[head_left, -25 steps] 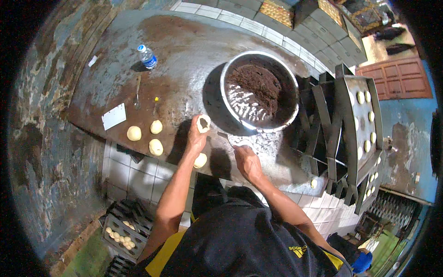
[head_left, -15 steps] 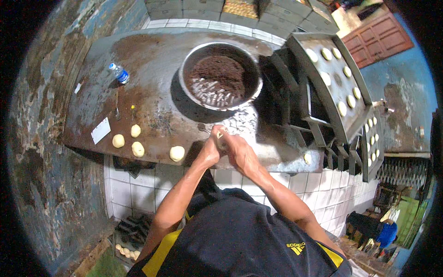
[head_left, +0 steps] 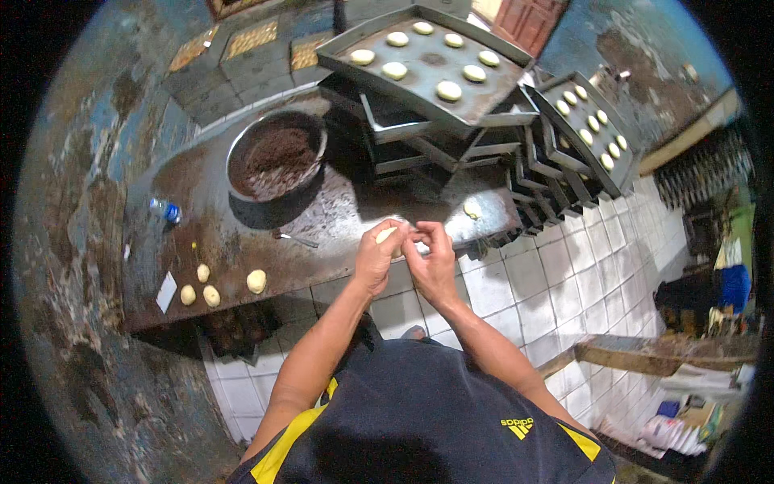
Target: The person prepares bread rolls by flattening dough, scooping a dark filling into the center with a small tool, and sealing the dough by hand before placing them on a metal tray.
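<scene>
A pale dough ball shows between the closed fingers of my left hand, over the table's front edge. Against that hand's fingertips, my right hand has its fingers curled in a pinch; whatever is between them is hidden. A metal spoon lies on the table left of my hands. Beyond it stands a wide metal bowl with dark brown crumbly filling. Several dough balls lie at the front left, the largest dough ball apart from the rest.
Stacked metal trays rise at the right; the top tray holds several flat pale dough rounds, and a second tray holds more. A small dough piece lies near them. A bottle and white card sit at left.
My view has turned to the right, so the bowl and dough balls appear farther left. My hands have loosened from a tight clasp, and the dough ball shows more plainly in my left fingers.
</scene>
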`<state>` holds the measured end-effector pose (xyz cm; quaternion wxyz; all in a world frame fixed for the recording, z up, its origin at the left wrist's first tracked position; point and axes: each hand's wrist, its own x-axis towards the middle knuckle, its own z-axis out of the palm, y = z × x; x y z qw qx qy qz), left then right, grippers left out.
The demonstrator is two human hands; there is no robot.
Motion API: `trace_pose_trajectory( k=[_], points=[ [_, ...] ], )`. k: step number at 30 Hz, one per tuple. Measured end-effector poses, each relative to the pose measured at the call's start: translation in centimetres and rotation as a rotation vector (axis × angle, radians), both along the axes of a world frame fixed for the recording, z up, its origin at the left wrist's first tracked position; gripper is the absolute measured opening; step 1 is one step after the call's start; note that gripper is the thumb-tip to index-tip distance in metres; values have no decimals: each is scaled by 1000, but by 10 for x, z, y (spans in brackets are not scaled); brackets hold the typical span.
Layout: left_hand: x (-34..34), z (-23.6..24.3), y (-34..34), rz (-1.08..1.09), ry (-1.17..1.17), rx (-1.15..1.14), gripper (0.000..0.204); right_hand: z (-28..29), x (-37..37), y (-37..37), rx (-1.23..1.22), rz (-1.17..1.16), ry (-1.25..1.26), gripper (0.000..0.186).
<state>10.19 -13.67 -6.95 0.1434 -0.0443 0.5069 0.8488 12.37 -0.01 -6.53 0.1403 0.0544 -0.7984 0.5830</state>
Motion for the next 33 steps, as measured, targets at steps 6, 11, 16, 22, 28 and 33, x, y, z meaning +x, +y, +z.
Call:
trace_pose_trajectory(
  k=[6, 11, 16, 22, 28, 33],
  points=[
    [-1, -3, 62, 81, 469, -353, 33, 5, 0, 66, -1045, 54, -455, 78],
    [-7, 47, 68, -542, 645, -1032, 35, 45, 7, 124, 242, 254, -98, 55],
    [1, 40, 68, -416, 642, -707, 42, 50, 24, 133, -305, 51, 22, 56],
    [9, 57, 71, -444, 429, -690, 58, 61, -10, 138, -74, 523, -331, 59],
    [-31, 70, 52, -331, 196, -315, 58, 43, -29, 95, -197, 40, 235, 50],
    [-75, 89, 72, -215, 211, 184, 79, 50, -77, 59, -85, 75, 185, 53]
  ],
)
